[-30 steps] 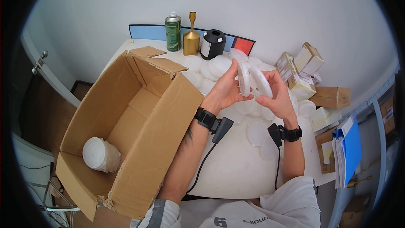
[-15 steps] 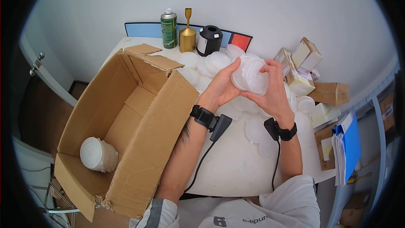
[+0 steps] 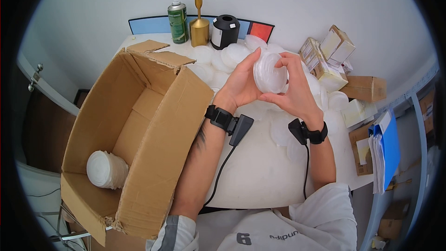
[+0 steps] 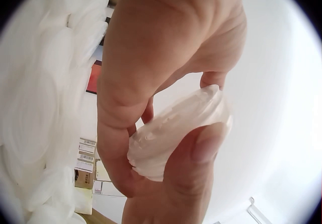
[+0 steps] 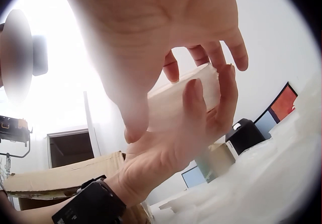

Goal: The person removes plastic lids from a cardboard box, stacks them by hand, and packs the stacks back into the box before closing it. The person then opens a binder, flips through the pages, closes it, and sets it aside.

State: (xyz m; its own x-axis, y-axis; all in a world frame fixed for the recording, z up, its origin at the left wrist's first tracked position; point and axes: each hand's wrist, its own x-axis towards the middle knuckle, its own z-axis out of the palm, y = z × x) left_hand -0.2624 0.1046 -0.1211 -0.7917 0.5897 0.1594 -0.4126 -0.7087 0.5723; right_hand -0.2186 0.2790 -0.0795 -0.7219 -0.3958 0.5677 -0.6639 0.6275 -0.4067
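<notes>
Both hands hold a short stack of round translucent plastic lids (image 3: 269, 75) over the table. My left hand (image 3: 242, 82) grips the stack from its left side, with the thumb up along the edge. My right hand (image 3: 299, 89) has its thumb at the stack's lower edge and its fingers curled at the upper right. In the left wrist view the lid stack (image 4: 163, 136) lies tilted between the two hands, its layered rims showing. In the right wrist view the fingers partly hide the stack (image 5: 166, 105). Many loose lids (image 3: 281, 130) cover the table beneath.
A cardboard box (image 3: 172, 148) stands open at the left, with a round white stack (image 3: 106, 169) inside. Along the back are a green spray can (image 3: 178, 23), a gold candlestick (image 3: 200, 30) and a black canister (image 3: 225, 32). Small boxes (image 3: 325, 65) and a blue folder (image 3: 386, 148) are at the right.
The lids, earlier held as two separate edge-on pieces, came together and now sit aligned as one stack facing the camera. The head view has shifted slightly.
</notes>
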